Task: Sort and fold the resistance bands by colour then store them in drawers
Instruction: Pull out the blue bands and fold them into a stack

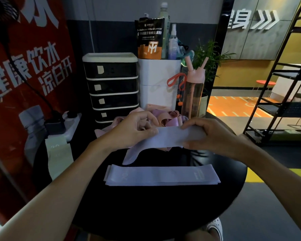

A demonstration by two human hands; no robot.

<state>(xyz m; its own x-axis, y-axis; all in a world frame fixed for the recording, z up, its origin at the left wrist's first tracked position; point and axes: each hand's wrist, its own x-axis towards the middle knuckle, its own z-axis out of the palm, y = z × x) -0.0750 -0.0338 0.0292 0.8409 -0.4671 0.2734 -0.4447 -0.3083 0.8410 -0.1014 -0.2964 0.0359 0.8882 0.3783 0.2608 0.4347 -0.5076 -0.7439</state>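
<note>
A lilac resistance band (167, 138) is stretched flat between both hands above the round black table (146, 206). My left hand (134, 129) pinches its left part and my right hand (203, 134) grips its right end; a loose tail of the band hangs down to the left. A stack of flattened lilac bands (162, 175) lies on the table in front of me. Behind my hands sits a tangled pile of pink and purple bands (165, 116). A pale green band (59, 157) lies at the table's left edge. The black drawer unit (111, 87) stands at the back left, all drawers closed.
A white bin (158, 84) with a supplement pouch and spray bottles stands next to the drawers. A pink water bottle (194, 94) and a plant are at the back right. A power strip (68, 122) with a cable sits at the left. A black metal rack (281, 94) stands on the right.
</note>
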